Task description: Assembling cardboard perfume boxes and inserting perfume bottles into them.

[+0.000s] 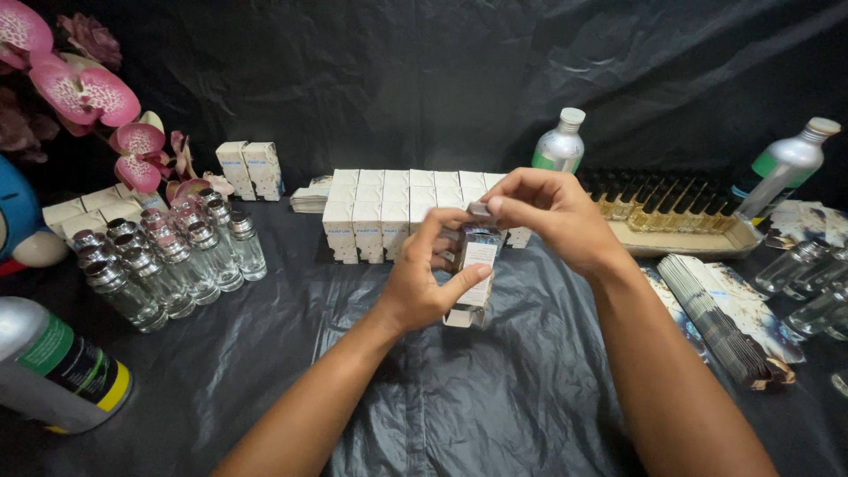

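Nearest, at the near-left corner of the black plastic sheet (495, 389), a large silver can (53, 367) w/ green-yellow label is laid on its side, out of the way of the working area.

At the sheet's centre a small glass bottle (478, 256) w/ a white label is held upright, raised off the sheet, over a small white box (465, 314) whose top flap is open. The left hand (424, 278) is wrapped around the bottle's body, thumb across the label, prob. to keep it steady. The right hand (543, 212) is pinched narrow on the bottle's cap at the top, fingertips closed around it; whether the cap is fully seated cannot be told. The box is seen just below the bottle, partly hidden by the left hand, so whether the bottle's base is already inside it is unclear.

Toward the left edge, a cluster of empty clear bottles (163, 256) w/ silver collars is stood close together, within reach. At the right edge, a fanned stack of flat packs (720, 318) is laid, and a few more clear bottles (808, 283) lie on their sides.

Farther back, at centre, a block of white boxes (389, 208) is stood in tight rows, apparently finished stock. To the far right a tray (680, 240) of amber-filled bottles is set, flanked by two silver cans (782, 168). At the far-left corner pink flowers (84, 88) are seen.
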